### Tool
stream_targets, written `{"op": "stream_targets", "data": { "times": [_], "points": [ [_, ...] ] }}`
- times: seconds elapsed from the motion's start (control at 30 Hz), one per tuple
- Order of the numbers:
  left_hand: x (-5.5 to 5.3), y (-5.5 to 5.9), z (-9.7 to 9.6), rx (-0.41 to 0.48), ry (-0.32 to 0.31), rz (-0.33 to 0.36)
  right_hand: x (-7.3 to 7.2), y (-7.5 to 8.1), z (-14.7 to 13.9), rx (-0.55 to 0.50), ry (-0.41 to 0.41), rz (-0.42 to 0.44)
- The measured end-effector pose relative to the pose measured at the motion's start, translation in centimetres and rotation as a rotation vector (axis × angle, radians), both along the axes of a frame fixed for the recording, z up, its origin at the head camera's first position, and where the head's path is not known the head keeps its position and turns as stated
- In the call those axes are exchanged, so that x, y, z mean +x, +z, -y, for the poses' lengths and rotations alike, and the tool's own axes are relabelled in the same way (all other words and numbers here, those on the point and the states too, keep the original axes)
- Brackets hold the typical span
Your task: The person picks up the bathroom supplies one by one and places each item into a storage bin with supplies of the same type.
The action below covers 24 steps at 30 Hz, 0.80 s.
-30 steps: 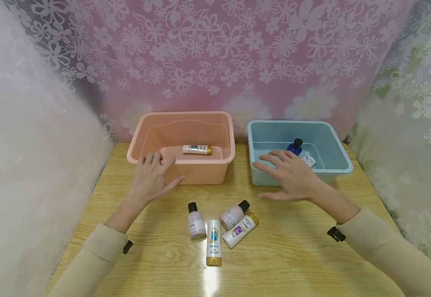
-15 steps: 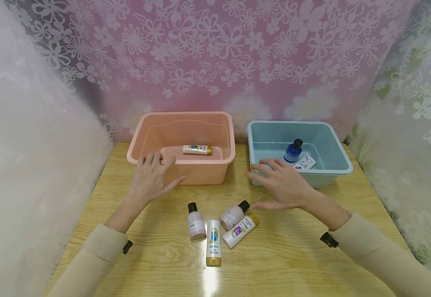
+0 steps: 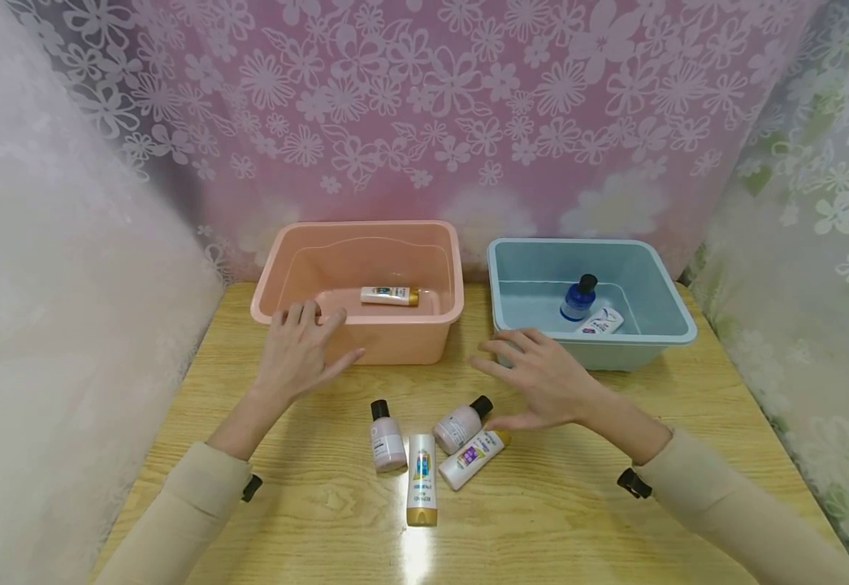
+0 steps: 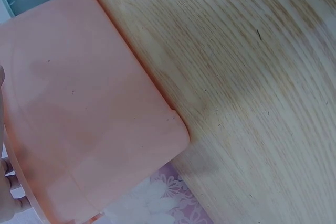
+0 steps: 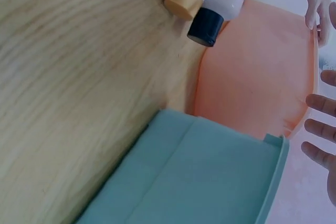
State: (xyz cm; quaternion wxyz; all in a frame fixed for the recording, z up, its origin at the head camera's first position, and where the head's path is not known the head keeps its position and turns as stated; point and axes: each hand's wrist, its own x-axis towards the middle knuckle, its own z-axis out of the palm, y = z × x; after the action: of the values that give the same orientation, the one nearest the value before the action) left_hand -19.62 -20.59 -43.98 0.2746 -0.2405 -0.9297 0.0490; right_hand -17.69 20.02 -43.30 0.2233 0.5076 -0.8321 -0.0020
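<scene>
My left hand (image 3: 294, 349) rests at the near rim of the pink bin (image 3: 395, 343), fingers over the edge and thumb apart. A white tube with a gold cap (image 3: 389, 296) lies inside that bin. My right hand (image 3: 544, 380) hovers with spread fingers in front of the blue bin (image 3: 607, 354), holding nothing. Below its thumb lie a pale pink bottle with a black cap (image 3: 456, 428) and a white gold-capped bottle with a purple label (image 3: 471, 460). Left of them are another pale pink bottle (image 3: 387, 447) and a white gold-capped bottle with a blue label (image 3: 422, 475).
Inside the blue bin are a blue bottle with a black cap (image 3: 578, 301) and a small white bottle (image 3: 603, 321). Both bins stand at the back of the wooden table (image 3: 307, 520), before a pink floral curtain (image 3: 424, 106).
My right hand has drawn back from over the blue bin, moving left and nearer to the bottles on the table. My left hand has stayed at the pink rim.
</scene>
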Motion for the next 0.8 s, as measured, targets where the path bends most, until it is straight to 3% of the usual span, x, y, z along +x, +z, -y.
{"op": "stream_targets", "data": {
  "times": [0.43, 0.8],
  "points": [
    [0.0, 0.0, 0.0, 0.012, 0.002, 0.008, 0.5, -1.6, 1.0, 0.017, 0.033, 0.051],
    [0.0, 0.0, 0.0, 0.011, -0.003, 0.0, 1.1, -3.1, 1.8, 0.112, 0.054, 0.138]
  ]
}}
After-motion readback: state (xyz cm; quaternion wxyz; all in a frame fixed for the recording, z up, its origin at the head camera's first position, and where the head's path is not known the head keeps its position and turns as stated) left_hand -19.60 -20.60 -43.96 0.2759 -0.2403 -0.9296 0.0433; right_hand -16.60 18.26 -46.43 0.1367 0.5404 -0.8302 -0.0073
